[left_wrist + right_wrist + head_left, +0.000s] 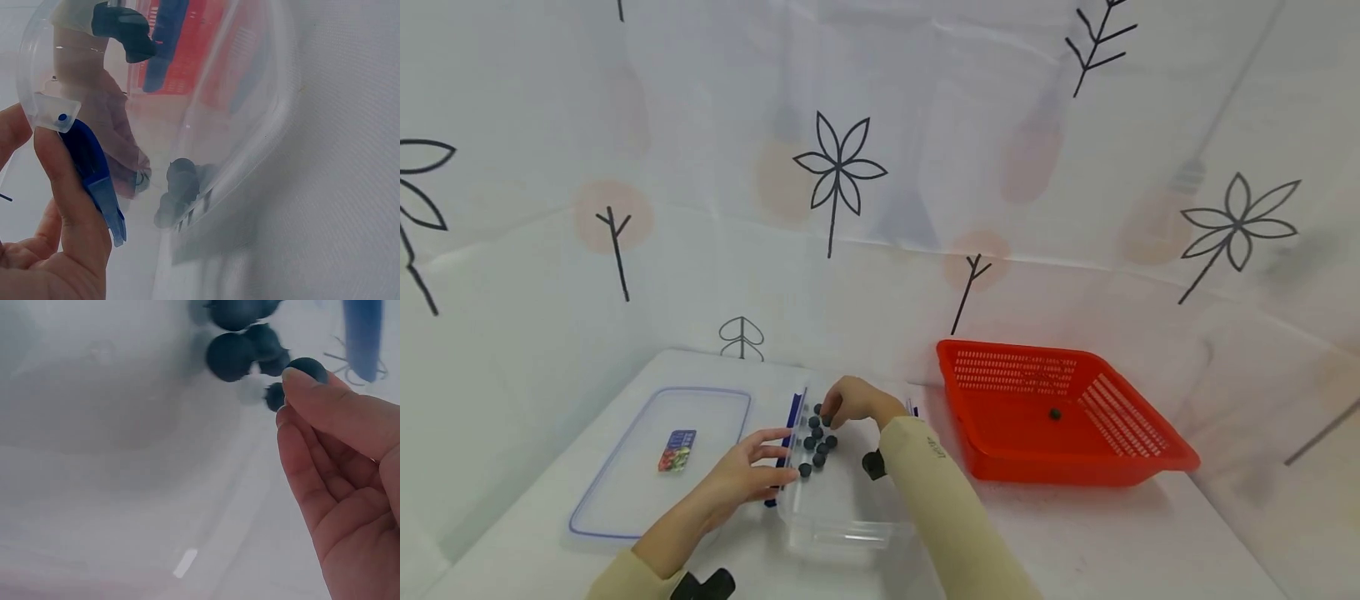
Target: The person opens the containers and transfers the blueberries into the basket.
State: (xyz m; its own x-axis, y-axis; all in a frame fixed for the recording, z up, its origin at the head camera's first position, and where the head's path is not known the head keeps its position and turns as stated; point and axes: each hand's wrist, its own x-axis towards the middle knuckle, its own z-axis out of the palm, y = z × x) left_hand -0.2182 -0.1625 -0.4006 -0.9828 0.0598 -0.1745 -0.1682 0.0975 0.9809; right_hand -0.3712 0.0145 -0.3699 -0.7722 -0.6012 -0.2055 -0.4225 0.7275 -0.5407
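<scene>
A clear plastic box (842, 531) with blue latches (94, 169) stands tilted on the table, and several blueberries (818, 459) lie gathered along its left side. My left hand (748, 475) holds that side by the rim, its fingers close against a latch in the left wrist view. Inside the box, my right hand (852, 400) pinches one blueberry (310, 369) between thumb and fingers. More blueberries (229, 357) sit just beside those fingertips in the right wrist view.
To the right stands a red basket (1075, 467) with slotted walls and one dark round berry (1055, 413) in it. A clear lid (617, 500) with a blue edge lies at the left, bearing a colourful label (677, 450). Behind the table hangs a patterned white cloth (880, 292).
</scene>
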